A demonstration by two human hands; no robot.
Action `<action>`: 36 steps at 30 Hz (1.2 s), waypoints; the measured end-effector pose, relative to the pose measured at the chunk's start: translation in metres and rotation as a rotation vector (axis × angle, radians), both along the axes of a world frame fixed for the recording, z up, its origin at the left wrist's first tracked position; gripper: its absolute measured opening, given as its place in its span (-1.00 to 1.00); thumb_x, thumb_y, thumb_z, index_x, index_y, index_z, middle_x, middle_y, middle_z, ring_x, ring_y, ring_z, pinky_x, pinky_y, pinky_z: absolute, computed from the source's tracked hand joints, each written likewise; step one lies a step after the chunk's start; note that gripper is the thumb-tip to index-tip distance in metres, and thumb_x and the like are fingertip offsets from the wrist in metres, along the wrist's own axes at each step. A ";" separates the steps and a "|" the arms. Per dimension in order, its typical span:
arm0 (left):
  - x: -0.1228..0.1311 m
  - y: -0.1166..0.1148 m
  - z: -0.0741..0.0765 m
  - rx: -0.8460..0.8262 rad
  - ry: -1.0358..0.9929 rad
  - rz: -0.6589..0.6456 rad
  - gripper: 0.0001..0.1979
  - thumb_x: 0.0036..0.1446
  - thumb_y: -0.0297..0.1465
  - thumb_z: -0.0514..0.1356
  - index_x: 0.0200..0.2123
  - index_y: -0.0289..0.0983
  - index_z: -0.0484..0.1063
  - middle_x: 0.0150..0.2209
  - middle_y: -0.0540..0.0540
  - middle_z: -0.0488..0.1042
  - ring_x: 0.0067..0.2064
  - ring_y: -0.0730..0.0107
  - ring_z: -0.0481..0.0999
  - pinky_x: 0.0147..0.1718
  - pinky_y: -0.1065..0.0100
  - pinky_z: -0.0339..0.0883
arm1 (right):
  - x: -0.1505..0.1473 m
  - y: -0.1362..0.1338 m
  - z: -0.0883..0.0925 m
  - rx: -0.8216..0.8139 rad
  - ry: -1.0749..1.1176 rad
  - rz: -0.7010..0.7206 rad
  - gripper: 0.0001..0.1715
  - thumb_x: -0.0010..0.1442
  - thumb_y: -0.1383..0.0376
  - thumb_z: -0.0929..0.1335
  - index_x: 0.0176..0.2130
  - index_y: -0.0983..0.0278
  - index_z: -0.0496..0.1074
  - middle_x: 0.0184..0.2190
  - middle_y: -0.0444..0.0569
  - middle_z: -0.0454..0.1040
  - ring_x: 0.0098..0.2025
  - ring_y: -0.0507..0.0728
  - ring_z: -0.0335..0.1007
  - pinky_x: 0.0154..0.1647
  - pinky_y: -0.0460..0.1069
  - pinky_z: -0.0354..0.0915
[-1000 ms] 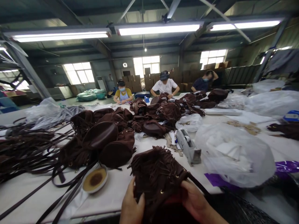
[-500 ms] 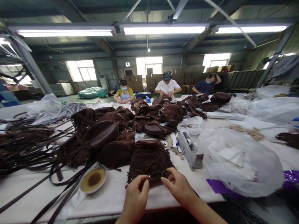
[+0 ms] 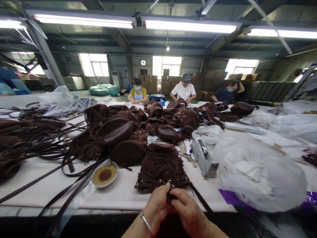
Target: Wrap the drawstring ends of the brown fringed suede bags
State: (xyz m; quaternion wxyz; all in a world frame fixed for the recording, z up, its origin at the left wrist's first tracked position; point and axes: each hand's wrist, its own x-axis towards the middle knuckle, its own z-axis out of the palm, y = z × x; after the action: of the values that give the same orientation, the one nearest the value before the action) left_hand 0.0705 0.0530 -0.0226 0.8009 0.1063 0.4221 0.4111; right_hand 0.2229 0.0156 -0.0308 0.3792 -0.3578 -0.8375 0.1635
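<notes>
A dark brown fringed suede bag (image 3: 162, 165) lies flat on the table, its row of metal eyelets along the edge nearest me. My left hand (image 3: 158, 201), with a bangle at the wrist, is closed in a pinch at the middle eyelets. Right beside it, fingertips almost meeting, my right hand (image 3: 187, 205) is closed too. Between the fingertips shows a short end of dark brown cord (image 3: 171, 187); the rest of it is hidden by the fingers. From the bag's right corner a flat strap (image 3: 200, 197) runs toward the table edge.
A dish of yellowish paste (image 3: 105, 175) stands left of the bag, near long straps. Behind lies a heap of brown bags (image 3: 114, 132). A grey tape dispenser (image 3: 204, 160) and a large clear plastic bag (image 3: 260, 172) are at right. Several co-workers sit across the table.
My hands were apart along the bag's eyelet edge; now they have come together in front of its middle. The camera view has turned slightly left.
</notes>
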 end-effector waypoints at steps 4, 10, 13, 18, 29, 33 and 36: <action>-0.002 -0.002 -0.010 0.029 -0.012 0.007 -0.80 0.23 -0.28 0.25 -0.25 -0.32 0.45 -0.32 -0.16 0.60 -0.39 0.29 0.58 -0.40 0.29 0.44 | 0.003 -0.010 -0.003 -0.517 0.343 -0.224 -0.68 0.31 0.10 0.31 -0.22 0.25 0.55 -0.22 0.12 0.58 -0.16 0.25 0.54 -0.17 0.09 0.51; -0.010 -0.006 -0.004 0.123 0.063 -0.054 -0.81 0.22 -0.31 0.25 -0.31 -0.35 0.46 -0.42 -0.11 0.55 -0.44 0.34 0.54 -0.48 0.37 0.42 | -0.027 0.006 -0.003 -1.273 0.689 -0.228 -0.28 0.04 -0.30 0.36 -0.30 0.30 0.36 -0.48 -0.08 0.46 -0.65 -0.02 0.34 -0.78 -0.20 0.09; -0.010 -0.008 -0.004 0.173 0.105 -0.063 -0.74 0.22 -0.26 0.23 -0.34 -0.38 0.47 -0.52 -0.09 0.49 -0.57 0.40 0.45 -0.66 0.47 0.24 | -0.040 0.008 0.001 -1.273 0.743 -0.165 -0.34 -0.04 -0.21 0.45 -0.34 0.30 0.33 -0.52 -0.14 0.43 -0.68 -0.07 0.25 -0.78 -0.21 0.02; -0.007 -0.010 -0.004 0.224 0.174 -0.095 -0.62 0.16 -0.11 0.27 -0.31 -0.37 0.47 -0.54 -0.09 0.48 -0.62 0.40 0.42 -0.70 0.46 0.20 | -0.050 0.003 0.002 -1.272 0.826 -0.175 -0.42 -0.03 -0.14 0.45 -0.34 0.28 0.33 -0.55 -0.17 0.41 -0.68 -0.08 0.21 -0.78 -0.21 -0.04; -0.001 -0.009 -0.007 0.209 0.498 -0.126 -0.62 0.21 -0.10 0.22 -0.44 -0.31 0.42 -0.70 0.05 0.34 -0.77 0.53 0.20 -0.79 0.51 -0.06 | -0.072 -0.012 0.006 -1.249 0.721 -0.276 -0.51 0.11 -0.11 0.32 -0.42 0.27 0.30 -0.68 -0.24 0.28 -0.76 -0.09 0.06 -0.81 -0.19 -0.10; -0.006 -0.008 -0.006 0.204 0.485 -0.106 -0.62 0.20 -0.11 0.23 -0.48 -0.30 0.40 -0.65 0.01 0.39 -0.72 0.54 0.23 -0.73 0.49 0.01 | -0.072 -0.015 -0.001 -1.221 0.672 -0.256 -0.46 0.12 -0.15 0.32 -0.47 0.26 0.28 -0.69 -0.24 0.28 -0.78 -0.09 0.07 -0.81 -0.18 -0.07; -0.011 -0.008 0.000 0.187 0.429 -0.112 -0.65 0.16 -0.14 0.26 -0.48 -0.30 0.40 -0.62 0.03 0.39 -0.66 0.52 0.29 -0.66 0.48 0.13 | -0.058 -0.013 -0.004 -1.275 0.607 -0.188 -0.40 0.08 -0.21 0.35 -0.44 0.27 0.30 -0.67 -0.21 0.33 -0.78 -0.07 0.13 -0.81 -0.18 -0.02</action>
State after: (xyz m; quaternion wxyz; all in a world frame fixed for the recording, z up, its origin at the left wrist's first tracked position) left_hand 0.0594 0.0452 -0.0226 0.7013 0.2879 0.5361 0.3714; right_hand 0.1649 0.0026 -0.0347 0.3250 -0.5195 -0.4016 0.6806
